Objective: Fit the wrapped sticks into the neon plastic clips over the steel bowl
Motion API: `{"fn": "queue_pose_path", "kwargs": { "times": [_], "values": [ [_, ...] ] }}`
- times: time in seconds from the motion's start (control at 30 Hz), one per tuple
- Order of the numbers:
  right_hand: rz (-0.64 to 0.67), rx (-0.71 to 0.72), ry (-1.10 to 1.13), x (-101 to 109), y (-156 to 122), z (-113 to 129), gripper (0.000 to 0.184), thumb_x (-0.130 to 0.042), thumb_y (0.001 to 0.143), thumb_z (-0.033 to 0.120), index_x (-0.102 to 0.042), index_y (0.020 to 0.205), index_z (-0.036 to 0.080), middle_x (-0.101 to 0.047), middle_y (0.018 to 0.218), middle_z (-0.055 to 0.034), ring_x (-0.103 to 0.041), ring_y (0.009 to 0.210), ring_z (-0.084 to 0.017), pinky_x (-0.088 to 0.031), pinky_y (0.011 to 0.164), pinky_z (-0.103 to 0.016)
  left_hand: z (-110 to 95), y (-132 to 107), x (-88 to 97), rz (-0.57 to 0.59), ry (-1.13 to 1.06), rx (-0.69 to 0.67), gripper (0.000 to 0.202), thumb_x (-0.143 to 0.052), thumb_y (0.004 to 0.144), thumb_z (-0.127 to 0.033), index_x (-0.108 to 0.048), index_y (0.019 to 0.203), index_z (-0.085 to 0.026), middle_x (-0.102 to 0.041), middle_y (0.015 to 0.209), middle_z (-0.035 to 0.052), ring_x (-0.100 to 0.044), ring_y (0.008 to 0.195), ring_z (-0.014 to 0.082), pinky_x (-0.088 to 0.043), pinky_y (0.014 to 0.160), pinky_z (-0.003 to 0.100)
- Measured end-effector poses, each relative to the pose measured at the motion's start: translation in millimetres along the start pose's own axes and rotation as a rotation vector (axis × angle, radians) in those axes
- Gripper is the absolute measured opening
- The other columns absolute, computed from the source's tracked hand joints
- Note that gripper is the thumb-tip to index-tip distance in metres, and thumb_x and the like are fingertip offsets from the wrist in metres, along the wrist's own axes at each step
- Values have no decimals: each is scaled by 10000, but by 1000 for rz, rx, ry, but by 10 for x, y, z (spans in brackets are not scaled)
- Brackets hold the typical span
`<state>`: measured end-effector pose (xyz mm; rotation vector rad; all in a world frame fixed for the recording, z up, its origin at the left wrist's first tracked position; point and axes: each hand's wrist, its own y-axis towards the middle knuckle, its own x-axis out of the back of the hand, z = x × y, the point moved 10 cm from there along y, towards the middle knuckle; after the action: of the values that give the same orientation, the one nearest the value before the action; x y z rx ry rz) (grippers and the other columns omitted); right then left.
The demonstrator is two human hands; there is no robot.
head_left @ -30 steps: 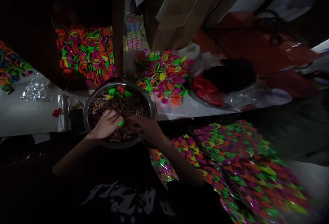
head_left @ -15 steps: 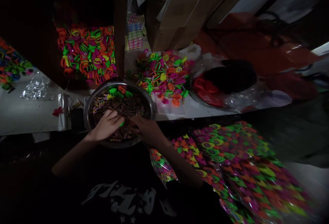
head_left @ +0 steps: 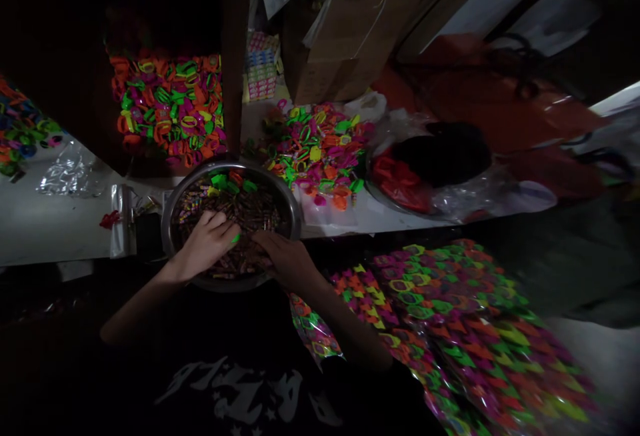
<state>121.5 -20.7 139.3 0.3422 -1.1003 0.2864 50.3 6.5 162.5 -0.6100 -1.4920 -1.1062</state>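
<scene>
A round metal bowl (head_left: pixel 296 213) holds many small brown stick-shaped wrapped pieces (head_left: pixel 250 204), with several green plastic pieces (head_left: pixel 227 184) on top at its far side. Over the bowl's near middle, my left hand (head_left: pixel 207 243) is closed, and a bit of a green plastic piece (head_left: pixel 235 239) shows at its fingertips. My right hand (head_left: pixel 283 256) reaches in over the bowl's right near rim, fingers bent together among the brown pieces. What its fingertips hold, if anything, is too dark to make out.
Colourful plastic toy watches fill a dark box (head_left: pixel 233 89) behind the bowl. More toy watches (head_left: pixel 320 146) are heaped on the white table (head_left: pixel 55 229). A basin with red and black bags (head_left: pixel 400 179) stands right, a cardboard box (head_left: pixel 350 49) behind. Bagged toy watches (head_left: pixel 450 289) lie lower right.
Both hands stay over the bowl in nearly the same place, the left still on the green piece. The view has shifted very slightly.
</scene>
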Motion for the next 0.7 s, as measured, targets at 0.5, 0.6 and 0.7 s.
{"fn": "queue_pose_path", "kwargs": {
  "times": [0.5,0.6,0.7],
  "values": [
    [-17,20,-132,79,26,81,341,-524,833,95,-530,1169,151,-623,1114,-140,-602,1013,-233,-512,748,-302,-44,-9,29,5,12,-7,104,-479,895,-176,-569,845,-176,-605,746,34,-468,831,209,-346,754,346],
    [64,51,-194,27,57,114,231,-510,854,102,-562,1074,147,-630,1080,-131,-619,942,-218,-499,675,-280,-66,-26,23,9,65,-21,88,-488,893,-172,-576,895,-162,-630,799,44,-480,855,211,-346,768,349],
    [131,107,-210,-38,90,137,202,-507,854,92,-564,1045,129,-634,1048,-119,-620,929,-218,-490,644,-282,-66,-43,-8,29,87,-11,164,-476,890,-129,-560,1031,-141,-648,843,53,-494,881,212,-348,772,350]
  ]
}}
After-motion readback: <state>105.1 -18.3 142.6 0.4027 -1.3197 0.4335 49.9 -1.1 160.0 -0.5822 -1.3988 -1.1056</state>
